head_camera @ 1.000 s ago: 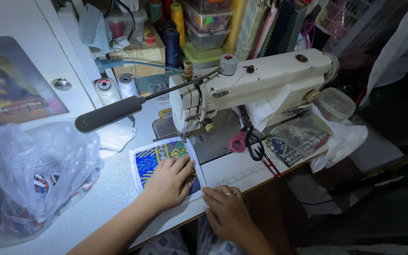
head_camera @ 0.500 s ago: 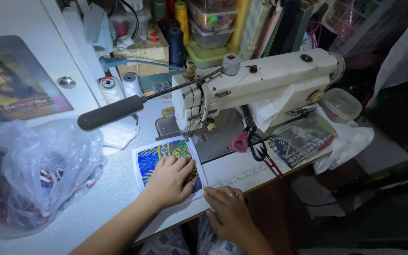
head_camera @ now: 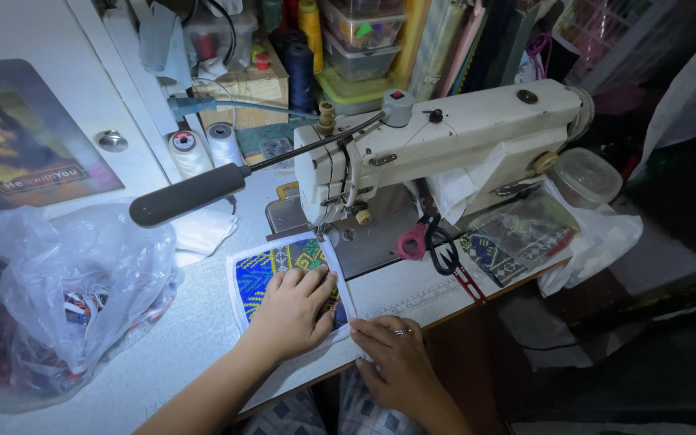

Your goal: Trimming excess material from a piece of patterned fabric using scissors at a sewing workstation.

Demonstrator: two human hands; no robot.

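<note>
Pale, smooth laminate covers the sewing table (head_camera: 163, 346), lit from above and crowded at the back with thread cones, plastic boxes and a wooden block. On it stands a cream metal sewing machine (head_camera: 445, 145), boxy and scuffed, with a dark tubular lamp head (head_camera: 187, 196) on a thin stalk reaching out to its left. Below the needle lies a rectangular patch of woven fabric (head_camera: 271, 270) with a white border and a blue, yellow and green geometric pattern; its upper right corner sits just at the presser foot. The left hand (head_camera: 292, 310) lies flat on the patch, fingers spread and pressing it down, gripping nothing. The right hand (head_camera: 392, 350), wearing a ring, rests at the patch's lower right edge near the table's front, fingers touching the white border. Red-handled scissors (head_camera: 424, 242) lie on the machine bed. A crinkled clear plastic bag (head_camera: 66, 282) bulges at the far left.
</note>
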